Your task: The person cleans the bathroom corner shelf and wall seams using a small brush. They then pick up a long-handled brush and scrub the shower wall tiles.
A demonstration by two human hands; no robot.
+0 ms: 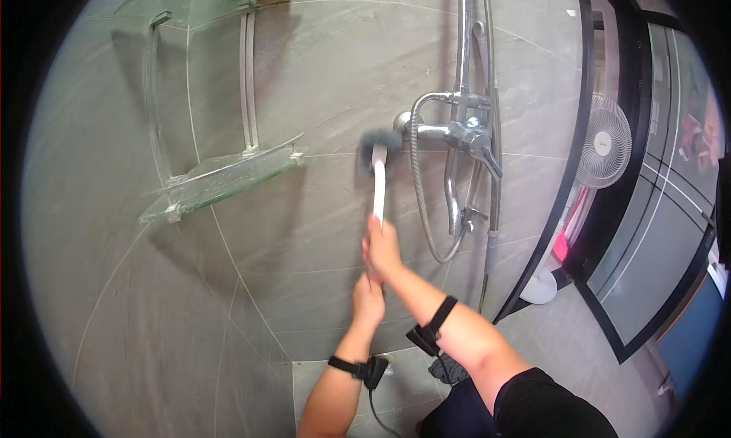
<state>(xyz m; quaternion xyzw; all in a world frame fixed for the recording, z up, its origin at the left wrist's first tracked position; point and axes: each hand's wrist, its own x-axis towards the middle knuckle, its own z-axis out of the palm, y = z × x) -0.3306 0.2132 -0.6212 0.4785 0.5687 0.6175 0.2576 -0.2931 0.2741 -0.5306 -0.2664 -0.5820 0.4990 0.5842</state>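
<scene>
A long-handled scrub brush with a white handle and a dark grey bristle head is held up against the grey tiled wall. My right hand wraps round the handle below its bend. Lower down, my left hand is closed round the handle's lower part, which the fingers mostly hide. The brush head lies just left of the chrome shower mixer, close to its round wall fitting. Both wrists wear black straps with small black boxes.
A glass corner shelf juts out on the left. The shower hose loops down right of the brush. Farther right are a dark-framed glass door, a white fan and a pink item. A grey cloth lies low by my legs.
</scene>
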